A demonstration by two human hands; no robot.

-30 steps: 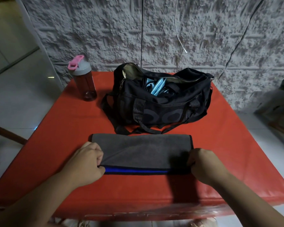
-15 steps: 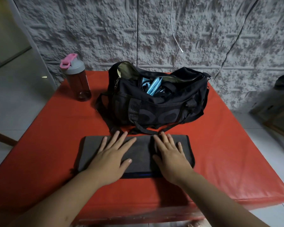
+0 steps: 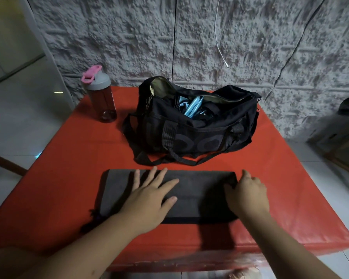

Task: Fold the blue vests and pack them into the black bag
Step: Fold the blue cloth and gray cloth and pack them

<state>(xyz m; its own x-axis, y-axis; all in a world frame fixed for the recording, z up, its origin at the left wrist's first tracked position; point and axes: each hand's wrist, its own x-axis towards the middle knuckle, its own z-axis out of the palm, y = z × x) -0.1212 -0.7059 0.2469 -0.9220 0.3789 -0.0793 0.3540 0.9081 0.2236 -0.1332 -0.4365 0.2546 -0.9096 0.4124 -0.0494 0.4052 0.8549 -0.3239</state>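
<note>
Your left hand (image 3: 149,200) lay flat with fingers spread, pressing the folded vest (image 3: 191,188), which rested grey side up on the red table (image 3: 69,168) just in front of the open black bag (image 3: 195,129); your right hand (image 3: 248,195) gripped the vest's right edge, fingers curled; a pink-lidded bottle (image 3: 101,95) stood to the bag's left.

We see a folded vest (image 3: 189,190), its grey side up, along the near edge of the red table (image 3: 69,168). Our left hand (image 3: 149,200) presses flat on it; our right hand (image 3: 248,195) grips its right end. The open black bag (image 3: 195,133) sits behind it, and a bottle (image 3: 101,95) stands at the far left corner.
</note>
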